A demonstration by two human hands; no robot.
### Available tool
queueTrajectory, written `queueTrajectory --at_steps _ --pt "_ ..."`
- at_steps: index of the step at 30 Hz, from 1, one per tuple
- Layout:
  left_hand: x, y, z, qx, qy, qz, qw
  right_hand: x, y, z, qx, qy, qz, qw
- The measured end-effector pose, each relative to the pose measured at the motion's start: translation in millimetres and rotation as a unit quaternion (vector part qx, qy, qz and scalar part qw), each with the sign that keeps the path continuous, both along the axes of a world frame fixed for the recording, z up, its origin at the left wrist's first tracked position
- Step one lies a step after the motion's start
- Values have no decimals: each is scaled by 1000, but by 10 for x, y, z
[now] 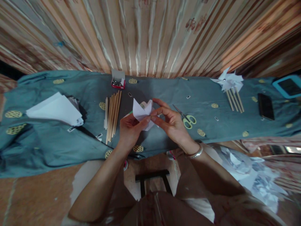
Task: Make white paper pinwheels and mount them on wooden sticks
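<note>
A white paper pinwheel [141,110] with its corners folded up is held between my two hands over the middle of the cloth. My left hand [132,128] grips its left and lower side, thumb pressed near the centre. The fingers of my right hand [170,121] close on the paper's right side, thumb and fingertips meeting near the left thumb. Whether a pin sits between those fingertips is too small to tell. Something with a green edge lies partly hidden behind the paper. Scissors [187,121] with light green handles rest just right of my right hand.
Left of my hands lie several wooden sticks [113,116] and a stack of cut white paper [54,110]. An opened small box [118,80] holds metal pins. Finished pinwheels on sticks [231,84], a black phone [266,106] and a blue-framed device [288,86] are at right. Paper scraps [254,175] lie below.
</note>
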State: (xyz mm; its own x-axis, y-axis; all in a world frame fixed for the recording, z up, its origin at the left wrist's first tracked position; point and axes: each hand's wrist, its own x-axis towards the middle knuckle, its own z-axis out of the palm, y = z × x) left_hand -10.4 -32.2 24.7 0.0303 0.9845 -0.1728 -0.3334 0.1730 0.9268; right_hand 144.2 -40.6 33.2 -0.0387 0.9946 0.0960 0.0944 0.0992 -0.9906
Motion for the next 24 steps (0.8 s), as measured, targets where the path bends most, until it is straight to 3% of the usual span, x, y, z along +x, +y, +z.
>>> queueTrajectory --at_steps 8,24 --pt "-19 22 -25 4 -17 -9 1000 -1 23 -54 -39 48 3 998" --pt "-40 46 -77 -15 -33 -9 999 -89 47 -122 -52 106 -30 992"
